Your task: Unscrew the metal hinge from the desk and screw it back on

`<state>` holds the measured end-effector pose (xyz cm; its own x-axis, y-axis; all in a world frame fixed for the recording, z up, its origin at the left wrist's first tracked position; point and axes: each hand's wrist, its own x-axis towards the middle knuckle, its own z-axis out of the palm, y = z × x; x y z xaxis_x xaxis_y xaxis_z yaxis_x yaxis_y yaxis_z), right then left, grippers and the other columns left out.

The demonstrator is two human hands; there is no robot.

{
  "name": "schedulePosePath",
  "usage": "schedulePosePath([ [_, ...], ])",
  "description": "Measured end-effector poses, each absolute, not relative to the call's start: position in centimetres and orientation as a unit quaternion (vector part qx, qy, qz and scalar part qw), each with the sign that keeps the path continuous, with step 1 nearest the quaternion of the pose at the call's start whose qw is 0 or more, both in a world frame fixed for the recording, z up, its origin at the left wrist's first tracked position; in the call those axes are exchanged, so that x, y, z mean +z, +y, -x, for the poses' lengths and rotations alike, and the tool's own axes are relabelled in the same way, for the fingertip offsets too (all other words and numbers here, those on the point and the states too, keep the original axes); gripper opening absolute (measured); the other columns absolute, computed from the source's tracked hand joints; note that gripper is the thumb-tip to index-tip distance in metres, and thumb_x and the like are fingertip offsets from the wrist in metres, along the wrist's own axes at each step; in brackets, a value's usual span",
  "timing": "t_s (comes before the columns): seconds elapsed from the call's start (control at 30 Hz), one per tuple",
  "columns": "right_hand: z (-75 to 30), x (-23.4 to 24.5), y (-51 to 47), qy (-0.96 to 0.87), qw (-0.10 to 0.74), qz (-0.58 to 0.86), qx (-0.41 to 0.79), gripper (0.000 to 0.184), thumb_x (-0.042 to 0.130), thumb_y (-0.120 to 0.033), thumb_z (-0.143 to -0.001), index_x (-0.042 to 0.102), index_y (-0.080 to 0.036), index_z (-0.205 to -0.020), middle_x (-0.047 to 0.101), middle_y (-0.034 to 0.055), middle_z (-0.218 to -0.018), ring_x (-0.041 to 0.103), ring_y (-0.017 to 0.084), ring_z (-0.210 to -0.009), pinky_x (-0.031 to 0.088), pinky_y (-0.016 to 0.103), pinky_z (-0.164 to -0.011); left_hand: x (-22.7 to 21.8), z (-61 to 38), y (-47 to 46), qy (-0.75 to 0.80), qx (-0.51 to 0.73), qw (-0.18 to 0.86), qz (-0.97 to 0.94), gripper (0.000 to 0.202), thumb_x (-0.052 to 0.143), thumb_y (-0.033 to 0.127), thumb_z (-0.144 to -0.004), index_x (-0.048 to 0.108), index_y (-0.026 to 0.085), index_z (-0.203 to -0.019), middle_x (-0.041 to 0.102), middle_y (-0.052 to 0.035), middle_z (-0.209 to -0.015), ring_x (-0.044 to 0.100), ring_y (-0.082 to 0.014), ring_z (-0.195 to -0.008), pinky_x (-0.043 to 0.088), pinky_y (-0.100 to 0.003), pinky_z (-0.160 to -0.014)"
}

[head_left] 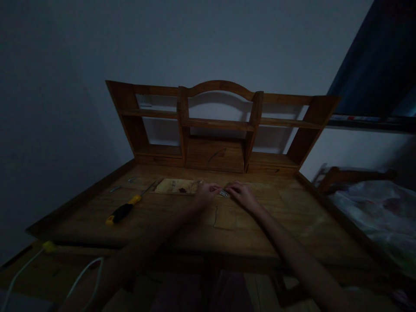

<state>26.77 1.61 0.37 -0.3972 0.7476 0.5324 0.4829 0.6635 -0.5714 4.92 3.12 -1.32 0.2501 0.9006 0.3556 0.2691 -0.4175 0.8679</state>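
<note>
A small silvery metal plate (223,193), with what look like holes in it, is between my hands just above the wooden desk (191,234). My left hand (206,193) is closed, thumb and fingers pinched at the plate's left end. From the other side my right hand (242,193) pinches at its right end. The dim light hides the exact finger contact. A screwdriver (123,211) with a black and yellow handle lies on the desk to the left, its shaft pointing away from me. Near it are small metal pieces (115,189), too dark to name.
Behind the hands lies a pale, stained strip (177,186) on the desktop. A wooden shelf unit (216,123) rises along the desk's back edge. A white cable (97,277) hangs at the lower left. To the right stands a bed with plastic-like covering (373,212).
</note>
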Motion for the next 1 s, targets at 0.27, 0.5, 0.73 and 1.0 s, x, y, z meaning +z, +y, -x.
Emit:
schedulePosePath([
  [0.27,-26.8,0.6,1.2,-0.851,0.370,0.349,0.130,0.017,0.062,-0.029,-0.097,0.078,-0.022,-0.098,0.071,0.0073,-0.102,0.067,0.020,-0.094,0.051,0.034,-0.087,-1.3,-5.1,3.0,0.451,0.435,0.271,-0.731,0.019,0.073,0.035,-0.081,0.080,0.018,-0.084,0.077,-0.0056,-0.075,0.068,-0.0190,-0.068,0.051,-0.029,-0.067],
  [0.5,-26.8,0.9,0.8,-0.870,0.346,0.334,0.110,0.014,0.064,-0.025,-0.095,0.078,-0.022,-0.097,0.070,0.0075,-0.104,0.066,0.020,-0.098,0.051,0.033,-0.089,-0.9,-4.5,2.5,0.429,0.403,0.203,-0.783,0.017,0.068,0.031,-0.085,0.080,0.019,-0.083,0.076,-0.0053,-0.081,0.066,-0.0176,-0.073,0.048,-0.029,-0.070],
  [0.73,-26.8,0.8,1.0,-0.878,0.331,0.334,0.092,0.011,0.065,-0.023,-0.094,0.076,-0.021,-0.094,0.070,0.0077,-0.105,0.066,0.021,-0.100,0.051,0.034,-0.090,-0.8,-1.3,2.0,0.397,0.388,0.088,-0.827,0.016,0.063,0.025,-0.094,0.078,0.020,-0.090,0.073,-0.0057,-0.089,0.064,-0.0191,-0.085,0.049,-0.032,-0.083],
  [1.0,-26.8,1.1,0.8,-0.877,0.327,0.340,0.089,0.011,0.064,-0.022,-0.093,0.075,-0.021,-0.094,0.070,0.0075,-0.103,0.066,0.021,-0.097,0.051,0.035,-0.088,-1.4,-1.3,1.3,0.400,0.338,0.043,-0.851,0.019,0.063,0.028,-0.096,0.081,0.022,-0.098,0.071,-0.0057,-0.087,0.061,-0.0218,-0.087,0.048,-0.035,-0.083],
])
